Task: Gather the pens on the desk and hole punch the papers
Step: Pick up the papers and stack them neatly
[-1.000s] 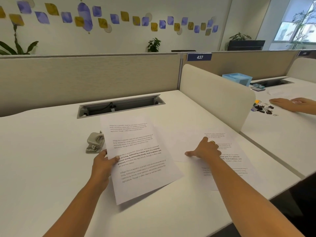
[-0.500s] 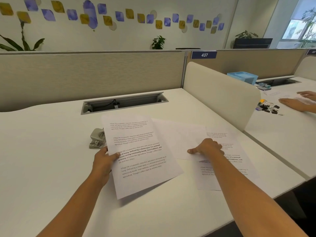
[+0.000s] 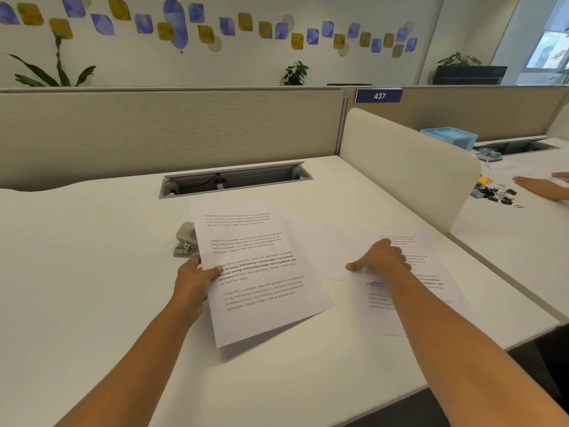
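A person at a white desk point(image 3: 92, 288) is sorting printed papers, apparently readying them for punching. The left hand point(image 3: 194, 277) is gripping a printed sheet point(image 3: 258, 272) by its left edge, thumb on top and fingers beneath, lifting the near part clear of the desk so that a shadow is falling below its lower corner. Just beyond that hand, partly hidden behind the sheet's edge, a grey hole punch point(image 3: 185, 239) is sitting within easy reach, which suggests the sheet is being held at the margin meant for the holes. The right hand point(image 3: 380, 257) is lying flat, palm down and fingers spread, on two more loose sheets point(image 3: 409, 291) lying overlapped to its side, seemingly pinning them so they can be slid together toward the held page. Whether the fingertips are curling under an edge is hard to tell from this angle. No pens are showing near either hand. Beyond the right hand, past a rounded divider panel point(image 3: 406, 167), another person's hand point(image 3: 545, 188) is resting on the neighbouring desk beside a scatter of binder clips point(image 3: 495, 194).
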Tool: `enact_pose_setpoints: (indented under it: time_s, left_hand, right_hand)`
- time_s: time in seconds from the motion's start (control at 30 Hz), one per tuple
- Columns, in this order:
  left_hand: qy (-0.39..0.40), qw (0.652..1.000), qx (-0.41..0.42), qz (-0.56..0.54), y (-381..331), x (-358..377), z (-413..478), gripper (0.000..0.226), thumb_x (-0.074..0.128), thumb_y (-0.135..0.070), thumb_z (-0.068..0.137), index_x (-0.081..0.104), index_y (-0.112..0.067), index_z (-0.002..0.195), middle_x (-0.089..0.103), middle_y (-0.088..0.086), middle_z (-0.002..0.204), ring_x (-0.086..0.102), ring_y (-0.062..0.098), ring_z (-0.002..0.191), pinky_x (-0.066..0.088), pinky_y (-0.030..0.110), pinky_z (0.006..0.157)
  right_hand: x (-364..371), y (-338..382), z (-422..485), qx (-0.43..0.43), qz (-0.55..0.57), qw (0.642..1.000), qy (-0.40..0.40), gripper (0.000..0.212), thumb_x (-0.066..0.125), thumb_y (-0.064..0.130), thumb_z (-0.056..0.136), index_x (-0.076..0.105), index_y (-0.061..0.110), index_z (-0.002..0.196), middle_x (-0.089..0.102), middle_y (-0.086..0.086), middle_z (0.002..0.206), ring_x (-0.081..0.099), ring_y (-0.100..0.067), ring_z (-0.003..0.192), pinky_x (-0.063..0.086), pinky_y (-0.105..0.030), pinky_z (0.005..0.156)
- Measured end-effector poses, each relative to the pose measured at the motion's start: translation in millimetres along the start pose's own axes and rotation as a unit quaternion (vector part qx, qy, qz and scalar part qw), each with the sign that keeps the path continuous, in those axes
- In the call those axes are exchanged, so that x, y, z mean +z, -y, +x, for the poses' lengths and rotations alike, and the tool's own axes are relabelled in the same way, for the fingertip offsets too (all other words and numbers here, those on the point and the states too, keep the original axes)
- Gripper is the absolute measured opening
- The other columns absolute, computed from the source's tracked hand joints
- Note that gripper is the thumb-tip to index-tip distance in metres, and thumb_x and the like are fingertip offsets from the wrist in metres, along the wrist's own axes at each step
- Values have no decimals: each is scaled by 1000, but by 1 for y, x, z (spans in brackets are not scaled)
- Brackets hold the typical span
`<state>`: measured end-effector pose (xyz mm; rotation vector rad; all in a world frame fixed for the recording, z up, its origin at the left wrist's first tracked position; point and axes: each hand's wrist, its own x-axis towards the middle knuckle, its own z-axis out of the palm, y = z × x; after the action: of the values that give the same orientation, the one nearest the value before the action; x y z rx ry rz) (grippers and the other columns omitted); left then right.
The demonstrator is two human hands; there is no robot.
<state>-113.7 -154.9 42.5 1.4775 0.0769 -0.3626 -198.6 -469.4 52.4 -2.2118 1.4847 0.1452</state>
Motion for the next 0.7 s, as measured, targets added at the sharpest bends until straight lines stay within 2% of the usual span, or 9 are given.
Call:
enact_pose_setpoints:
  time_s: [0.17, 0.27, 0.33, 0.47, 0.53, 0.57, 0.63, 0.67, 0.7]
  left_hand:
    - [-2, 1000, 0, 0, -1, -4, -1, 38, 57, 4, 85, 53, -11, 120, 64, 11, 107, 62, 30, 89, 48, 41, 83]
    - [-1, 1000, -1, -2, -1, -4, -1, 39, 57, 4, 85, 53, -11, 120, 63, 11, 108, 62, 30, 89, 48, 40, 82]
    - [-2, 1000, -1, -1, -1, -4, 0, 36, 57, 4, 85, 53, -12, 117, 63, 11, 108, 62, 29, 87, 49, 39, 80]
    - [0, 1000, -6, -6, 1, -5, 1, 34, 57, 5, 85, 54, -12, 114, 63, 11, 109, 62, 30, 88, 49, 41, 83]
    - [1, 1000, -8, -9, 3, -5, 1, 33, 57, 5, 85, 54, -11, 114, 63, 12, 108, 62, 30, 87, 50, 41, 83]
    - [0, 1000, -9, -9, 3, -5, 1, 32, 57, 5, 85, 54, -12, 111, 63, 12, 107, 63, 29, 84, 51, 40, 81]
    - [-1, 1000, -13, -5, 4, -5, 1, 30, 57, 5, 85, 55, -13, 108, 63, 12, 106, 63, 27, 79, 52, 36, 74]
    - [-2, 1000, -15, -2, 3, -6, 1, 29, 57, 4, 85, 55, -13, 108, 64, 12, 106, 63, 27, 79, 52, 36, 74]
    - [-1, 1000, -19, -1, 3, -6, 2, 29, 57, 4, 85, 56, -12, 109, 64, 13, 107, 63, 29, 82, 52, 38, 76]
  right_hand:
    - [2, 1, 4, -7, 21, 1000, 14, 102, 84, 43, 61, 27, 6, 137, 40, -13, 142, 35, -34, 133, 30, -45, 107]
    - [2, 1, 3, -36, 21, 999, 24, 88, 84, 39, 62, 40, 10, 133, 50, -12, 135, 44, -33, 127, 37, -43, 105]
    - [4, 1, 3, -51, 45, 997, 29, 79, 85, 33, 62, 47, 5, 126, 55, -13, 127, 51, -33, 119, 42, -42, 101]
    - [4, 1, 0, -51, 134, 988, 60, 72, 84, 17, 64, 46, -2, 123, 56, -19, 122, 56, -35, 110, 51, -37, 81]
    - [2, 2, 0, -49, 200, 975, 78, 71, 83, 8, 62, 47, -6, 123, 57, -21, 118, 58, -35, 105, 51, -38, 84]
    - [0, 2, 0, -45, 236, 967, 89, 69, 82, 4, 61, 49, -8, 121, 58, -20, 112, 60, -33, 96, 50, -37, 82]
    - [-7, 5, -3, -41, 297, 949, 96, 67, 82, -1, 61, 50, -8, 120, 55, -17, 99, 54, -26, 74, 46, -34, 71]
    - [-10, 6, -4, -45, 321, 942, 89, 70, 81, -2, 62, 48, -6, 123, 53, -18, 99, 51, -24, 71, 44, -33, 68]
    - [-13, 8, -5, -55, 337, 937, 77, 73, 81, -2, 63, 44, -3, 126, 54, -19, 106, 52, -25, 76, 45, -34, 70]
